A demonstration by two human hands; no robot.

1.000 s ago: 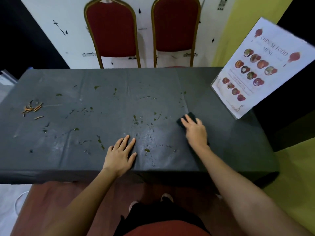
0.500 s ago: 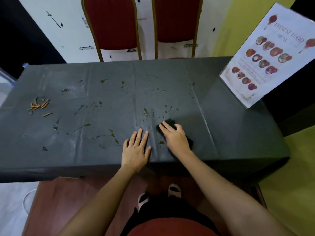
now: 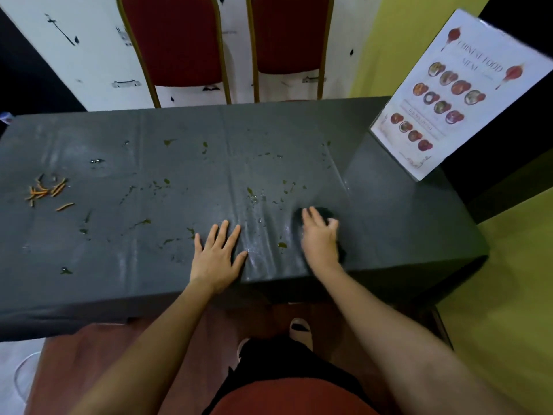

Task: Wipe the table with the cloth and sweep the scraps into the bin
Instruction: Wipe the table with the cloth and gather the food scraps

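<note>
Cloth [image 3: 324, 212], dark and bunched up, sits under the right hand [image 3: 320, 238] near the front edge of the gray surface [image 3: 404, 223]. That hand is blurry, with fingers [image 3: 308, 215] spread over the cloth and pressing it down. The left hand [image 3: 217, 254] lies flat just beside it, fingers spread, holding nothing. Orange scraps [image 3: 48, 190] lie far off to the left. Small green bits [image 3: 167, 182] dot the middle.
</note>
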